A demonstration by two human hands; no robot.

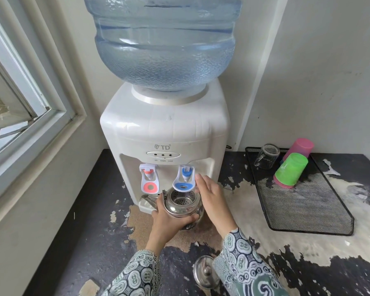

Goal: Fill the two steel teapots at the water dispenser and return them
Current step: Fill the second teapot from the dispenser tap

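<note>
While the left hand (pixel 169 223) cups the teapot (pixel 183 205) from below and on the near side, fingers wrapped round its belly, the pot sits under the blue tap (pixel 185 178) of the dispenser (pixel 165 129), its lid off and its strainer basket showing. Its spout (pixel 147 199) points left, toward the red tap (pixel 149 178), so the long axis runs across the dispenser front and the open mouth lies right below the blue lever.

The right hand (pixel 209 195) is spread and holds nothing; its fingertips (pixel 199 176) are just beside the lever's right edge (whether they touch it I cannot tell). That hand is plainly the nearer one to the lever, which lies up and to the left of the palm, so a push there looks like the coming move. No stream of water is visible.

Near the bottom edge a lid (pixel 205 272) lies on the counter (pixel 94 242), partly behind the right sleeve. A second teapot is not in view.
</note>
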